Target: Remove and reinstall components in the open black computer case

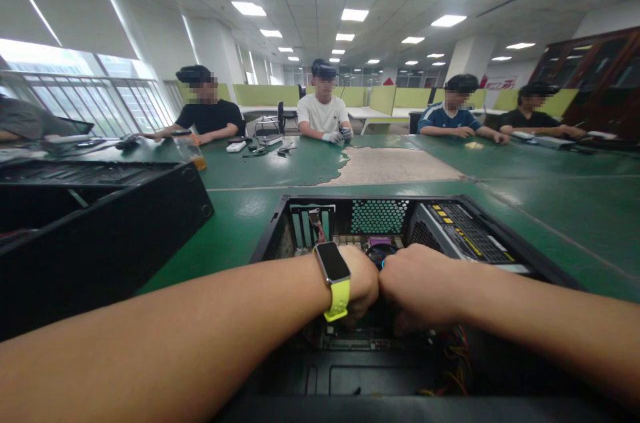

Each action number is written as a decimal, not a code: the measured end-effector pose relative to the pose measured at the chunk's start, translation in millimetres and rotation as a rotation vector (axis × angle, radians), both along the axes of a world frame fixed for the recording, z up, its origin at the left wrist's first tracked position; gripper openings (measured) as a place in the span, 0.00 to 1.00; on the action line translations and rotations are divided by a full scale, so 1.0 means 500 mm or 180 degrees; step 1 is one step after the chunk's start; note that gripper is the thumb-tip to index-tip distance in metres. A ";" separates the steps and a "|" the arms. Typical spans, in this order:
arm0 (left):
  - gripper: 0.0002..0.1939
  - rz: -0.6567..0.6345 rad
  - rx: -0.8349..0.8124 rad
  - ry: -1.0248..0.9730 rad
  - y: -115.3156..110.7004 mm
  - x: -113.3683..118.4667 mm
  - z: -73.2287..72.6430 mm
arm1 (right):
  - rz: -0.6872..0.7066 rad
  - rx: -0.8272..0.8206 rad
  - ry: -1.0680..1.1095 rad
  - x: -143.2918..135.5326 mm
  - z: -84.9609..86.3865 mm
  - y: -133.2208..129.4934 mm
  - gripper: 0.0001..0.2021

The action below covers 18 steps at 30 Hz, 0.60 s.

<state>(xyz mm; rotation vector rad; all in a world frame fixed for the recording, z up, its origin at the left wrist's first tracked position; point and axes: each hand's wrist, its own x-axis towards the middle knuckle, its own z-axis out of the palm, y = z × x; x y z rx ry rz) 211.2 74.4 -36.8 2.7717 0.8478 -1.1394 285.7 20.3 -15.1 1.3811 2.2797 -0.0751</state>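
Observation:
An open black computer case (280, 223) lies on the green table in front of me. Both my hands reach down into it, side by side and touching. My left hand (361, 284), with a yellow-strapped watch (334, 276) on the wrist, curls downward over the motherboard area. My right hand (417, 283) is bent the same way just right of it. The fingers of both point down into the case and are hidden, so what they hold cannot be seen. Behind the hands a round fan (379, 254) and a power supply (460, 233) show.
A second black case (100, 230) lies at the left. Coloured wires (457, 363) hang at the case's lower right. Several people sit along the far side of the green table (550, 203), with tools and small parts before them. A worn patch (395, 166) marks the table's middle.

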 end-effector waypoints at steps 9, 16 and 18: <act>0.23 -0.0248 -0.0065 -0.0159 -0.018 -0.010 -0.007 | -0.0002 -0.0001 0.0021 0.000 -0.005 -0.007 0.22; 0.13 -0.0112 0.0306 -0.0247 -0.040 -0.020 0.037 | 0.0019 0.0153 0.0231 0.012 0.045 -0.021 0.15; 0.07 -0.0396 0.0534 -0.0695 -0.054 -0.060 0.080 | -0.0202 0.0321 0.0689 0.019 0.058 -0.082 0.14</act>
